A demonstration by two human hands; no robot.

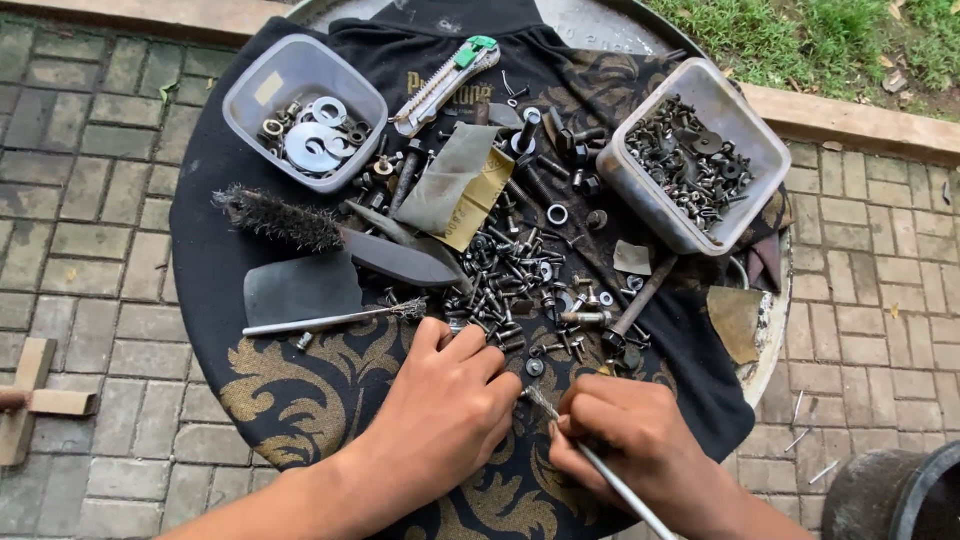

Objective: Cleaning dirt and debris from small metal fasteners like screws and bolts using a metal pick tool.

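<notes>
At the bottom centre of the frame, the left hand [450,405] lies knuckles up on the black cloth [300,390] with gold pattern that covers the round table [770,340]; its fingers are curled together, and whether they pinch something small underneath cannot be told. Just to its right, the right hand [625,430] is clamped on a thin metal brush [600,465], whose handle runs down to the lower right while its bristled tip points up-left toward the left hand's fingertips. Just above both hands, in the middle of the frame, lies a loose pile of dark screws [510,275] and bolts, with a few washers among them. Left of the pile, a second thin brush [330,320] lies nearly level on the cloth, and above it rest a dark flat sheet [300,287] and a large wire brush [330,235] with a dark handle. A folded piece of sandpaper [455,185] sits above the pile. In the upper left, a clear tub [300,70] holds large washers [315,145] and nuts; in the upper right, a second tub [745,120] is full of small screws. A utility knife [445,85] with a green slider lies between the two tubs at the top. The table stands on grey paving [80,200], with grass [830,35] at the upper right.
</notes>
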